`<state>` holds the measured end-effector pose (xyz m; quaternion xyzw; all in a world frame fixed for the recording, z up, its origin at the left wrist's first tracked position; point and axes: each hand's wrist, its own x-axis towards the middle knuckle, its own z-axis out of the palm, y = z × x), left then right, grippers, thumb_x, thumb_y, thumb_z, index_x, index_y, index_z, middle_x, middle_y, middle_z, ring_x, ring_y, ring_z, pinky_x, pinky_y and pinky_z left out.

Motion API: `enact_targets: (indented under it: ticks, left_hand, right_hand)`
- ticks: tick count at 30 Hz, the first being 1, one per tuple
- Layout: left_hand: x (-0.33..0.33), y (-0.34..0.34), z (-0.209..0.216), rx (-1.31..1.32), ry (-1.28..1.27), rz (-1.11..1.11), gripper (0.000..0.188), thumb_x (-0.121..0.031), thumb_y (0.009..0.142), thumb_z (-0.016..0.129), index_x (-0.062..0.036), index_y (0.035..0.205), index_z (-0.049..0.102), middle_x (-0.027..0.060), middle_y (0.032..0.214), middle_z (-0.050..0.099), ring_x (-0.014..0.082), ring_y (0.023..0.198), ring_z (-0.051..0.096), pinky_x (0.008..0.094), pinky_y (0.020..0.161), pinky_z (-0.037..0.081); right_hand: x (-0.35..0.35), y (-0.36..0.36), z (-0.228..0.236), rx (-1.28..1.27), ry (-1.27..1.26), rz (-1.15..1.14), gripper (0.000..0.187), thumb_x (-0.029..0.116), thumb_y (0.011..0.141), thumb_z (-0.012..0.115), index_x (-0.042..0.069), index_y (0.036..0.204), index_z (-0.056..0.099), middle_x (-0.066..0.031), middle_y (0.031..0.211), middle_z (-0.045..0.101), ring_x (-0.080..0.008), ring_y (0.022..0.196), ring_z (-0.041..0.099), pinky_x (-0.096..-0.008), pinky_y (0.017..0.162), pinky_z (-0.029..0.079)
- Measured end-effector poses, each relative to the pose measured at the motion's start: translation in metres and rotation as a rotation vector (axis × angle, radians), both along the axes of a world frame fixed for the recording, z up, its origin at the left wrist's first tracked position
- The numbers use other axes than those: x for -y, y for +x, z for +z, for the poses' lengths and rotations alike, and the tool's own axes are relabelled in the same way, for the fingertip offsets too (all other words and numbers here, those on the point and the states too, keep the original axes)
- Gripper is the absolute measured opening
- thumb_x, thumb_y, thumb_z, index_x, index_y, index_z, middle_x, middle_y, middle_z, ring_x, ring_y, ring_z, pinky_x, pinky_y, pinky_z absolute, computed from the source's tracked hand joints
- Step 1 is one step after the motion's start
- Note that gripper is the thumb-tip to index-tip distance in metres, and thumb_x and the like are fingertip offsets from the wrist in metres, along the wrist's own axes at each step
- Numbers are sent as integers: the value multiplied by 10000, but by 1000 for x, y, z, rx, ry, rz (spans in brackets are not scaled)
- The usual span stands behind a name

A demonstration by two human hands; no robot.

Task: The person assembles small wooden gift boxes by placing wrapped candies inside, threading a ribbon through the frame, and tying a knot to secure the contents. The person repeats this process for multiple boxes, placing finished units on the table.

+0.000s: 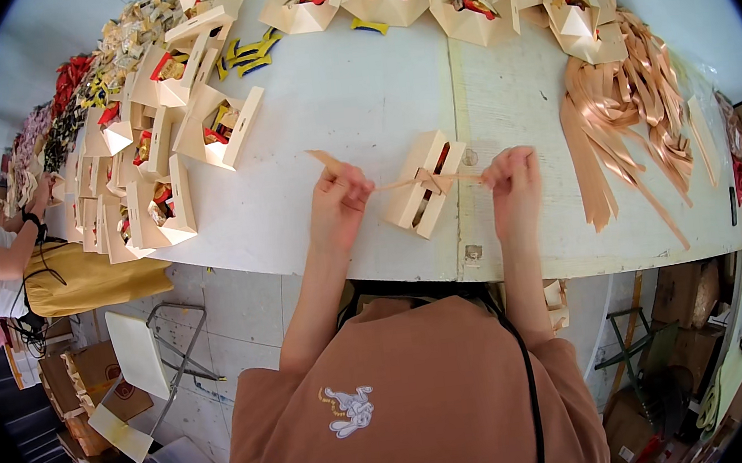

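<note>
L hand point(342, 200): fingers pinched on one end of tan satin ribbon point(466, 176), tail poking out past fingers. R hand point(513, 176): fingertips pinched on other end. Ribbon runs btwn hands, crossing over top of cream gift box point(407, 199); can't tell if knotted. Box sits on white worktop point(330, 100), nr front edge, approx midway along. Loose ribbon pile point(625, 105) nr right edge. Filled cartons point(166, 212) along left + far edges. Yellow packets point(252, 65) toward far edge, L of ctr. Co-worker point(1, 257) at left edge.
</note>
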<state>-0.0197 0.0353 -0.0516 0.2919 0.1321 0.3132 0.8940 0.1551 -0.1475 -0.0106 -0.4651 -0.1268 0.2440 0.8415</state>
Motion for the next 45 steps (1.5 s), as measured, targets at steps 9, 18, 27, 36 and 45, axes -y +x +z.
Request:
enact_targets:
  ticks: [9,18,27,36,45]
  left_hand:
    - [38,17,31,-490,879,-43,347,-140,1023,490,-47,1352,546,84,1254,474,156,939,495,294,885,445]
    - [56,15,35,-424,1271,-121,724,-216,945,598,41,1538,272,173,1477,264,309,1126,436,392,985,434]
    - [49,5,41,-409,1376,-242,884,-139,827,635,98,1540,169,225,1549,195,363,1139,418,444,1025,403]
    - [48,5,50,-438,1562,-206,872,-158,783,529,84,1547,183,219,1636,166,391,1118,438,439,1046,368]
    - [56,8,37,-404,1465,-90,831,-76,766,510,95,1531,234,185,1637,186,360,1082,432,434,1039,372]
  right_hand:
    - [-14,-60,-7,796,-575,28,477,59,1013,413,-22,1479,358,-179,1275,393,-288,1139,439,-381,1021,379]
    - [-21,-65,-15,848,-597,-20,573,105,990,475,-45,1516,304,-208,1329,328,-323,1195,428,-412,1027,394]
    - [-18,-59,-1,732,-567,95,705,21,870,458,-40,1543,256,-206,1303,341,-321,1132,461,-405,988,433]
    - [-21,-55,-5,896,-631,57,719,50,843,452,-63,1529,270,-225,1159,449,-347,1020,500,-425,887,455]
    - [-25,-58,23,1029,-923,149,640,121,861,584,-82,1443,407,-185,1053,500,-299,870,599,-358,699,532]
